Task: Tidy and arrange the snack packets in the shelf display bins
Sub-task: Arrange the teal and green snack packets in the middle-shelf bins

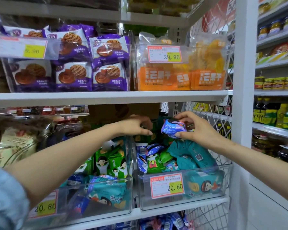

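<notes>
1. Denim sleeve (5,201) sat lowest left, nearest the lens.
2. Left hand (136,127) reached over green packets (113,161); its fingers were curled, its hold unclear.
3. Right hand (196,130) pinched a blue packet (172,128) between thumb and fingertips, above the right bin (226,180).
4. That packet looked light, crinkly and slippery, probably brittle inside; best held by its sealed ends.

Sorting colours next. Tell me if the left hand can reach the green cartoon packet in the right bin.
Probably yes: the left hand is close above, and the green cartoon packet lies exposed on top.
</notes>
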The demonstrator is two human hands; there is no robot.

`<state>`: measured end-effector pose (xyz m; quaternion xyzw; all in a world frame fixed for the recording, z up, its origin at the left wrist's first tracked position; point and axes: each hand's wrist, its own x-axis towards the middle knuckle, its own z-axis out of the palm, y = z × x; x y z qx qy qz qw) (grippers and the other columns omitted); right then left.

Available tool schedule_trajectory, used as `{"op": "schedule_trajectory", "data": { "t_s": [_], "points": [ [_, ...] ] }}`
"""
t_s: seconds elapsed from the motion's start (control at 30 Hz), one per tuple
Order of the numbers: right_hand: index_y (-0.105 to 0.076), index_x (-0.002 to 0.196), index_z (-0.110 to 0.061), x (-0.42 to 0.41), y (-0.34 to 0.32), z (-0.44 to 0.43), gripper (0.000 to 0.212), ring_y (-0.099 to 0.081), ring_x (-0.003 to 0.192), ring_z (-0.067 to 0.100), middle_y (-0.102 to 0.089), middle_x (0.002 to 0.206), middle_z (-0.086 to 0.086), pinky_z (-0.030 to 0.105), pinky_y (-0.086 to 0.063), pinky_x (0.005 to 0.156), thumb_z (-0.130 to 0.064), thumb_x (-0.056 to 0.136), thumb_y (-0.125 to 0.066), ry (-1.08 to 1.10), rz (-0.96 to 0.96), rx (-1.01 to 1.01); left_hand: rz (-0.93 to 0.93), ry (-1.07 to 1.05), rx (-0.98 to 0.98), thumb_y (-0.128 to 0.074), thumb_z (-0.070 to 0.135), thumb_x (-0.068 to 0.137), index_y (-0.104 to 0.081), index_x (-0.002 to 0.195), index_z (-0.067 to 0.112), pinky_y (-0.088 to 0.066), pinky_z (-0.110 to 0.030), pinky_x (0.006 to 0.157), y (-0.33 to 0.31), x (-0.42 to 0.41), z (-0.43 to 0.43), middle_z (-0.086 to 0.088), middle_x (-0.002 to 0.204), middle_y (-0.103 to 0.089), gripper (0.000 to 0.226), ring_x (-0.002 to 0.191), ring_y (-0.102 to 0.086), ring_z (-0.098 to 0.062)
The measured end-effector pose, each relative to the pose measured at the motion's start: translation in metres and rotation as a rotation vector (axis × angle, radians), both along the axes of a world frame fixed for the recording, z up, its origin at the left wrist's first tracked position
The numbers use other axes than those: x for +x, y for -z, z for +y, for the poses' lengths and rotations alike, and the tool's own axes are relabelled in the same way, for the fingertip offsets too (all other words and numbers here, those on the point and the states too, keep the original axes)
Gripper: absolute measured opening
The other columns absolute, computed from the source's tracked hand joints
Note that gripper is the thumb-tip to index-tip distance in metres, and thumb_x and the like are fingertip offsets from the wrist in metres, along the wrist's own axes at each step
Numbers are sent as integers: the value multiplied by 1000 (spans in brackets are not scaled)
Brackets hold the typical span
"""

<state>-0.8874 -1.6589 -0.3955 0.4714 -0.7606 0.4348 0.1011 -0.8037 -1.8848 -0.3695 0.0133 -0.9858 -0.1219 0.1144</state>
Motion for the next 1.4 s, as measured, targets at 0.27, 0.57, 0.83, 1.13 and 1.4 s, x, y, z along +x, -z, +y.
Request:
{"op": "schedule_trajectory", "data": {
  "t_s": [0.27,0.57,0.83,1.13,1.4],
  "points": [
    [-53,114,-27,-1,-5,29,47,-56,100,1,-60,107,-14,7,-41,77,-19,74,-78,12,27,-22,-450,-146,-129,-64,30,87,-20,147,12,-30,-38,111,22,-74,19,-9,150,-29,77,137,-30,-27],
    [-52,109,-32,-7,3,36,46,-57,96,-4,-62,105,-15,8,-42,77,-21,73,-79,6,20,-16,-532,-107,-111,-68,22,84,-39,138,12,-33,-27,100,31,-86,13,-9,143,-37,62,131,-36,-26],
    [-53,111,-31,-8,7,32,46,-60,97,3,-63,108,-13,26,-48,87,-23,74,-78,-2,17,-3,-490,-131,-74,-67,18,84,-34,139,12,-38,-35,104,31,-78,11,-10,140,-37,64,128,-39,-27],
    [-52,113,-27,-4,5,25,45,-58,99,1,-60,107,-15,14,-47,82,-18,76,-76,-24,27,-9,-252,35,160,-67,14,85,-43,122,11,-42,-14,58,3,-38,12,-5,103,-55,45,76,-52,-8],
    [-55,107,-18,7,5,5,33,-60,92,12,-60,102,-7,23,-49,78,-9,79,-71,-85,56,-114,-183,109,293,-74,27,77,-44,120,23,-44,-23,88,-7,1,22,-4,121,-51,52,106,-51,-12]
  ]
}}
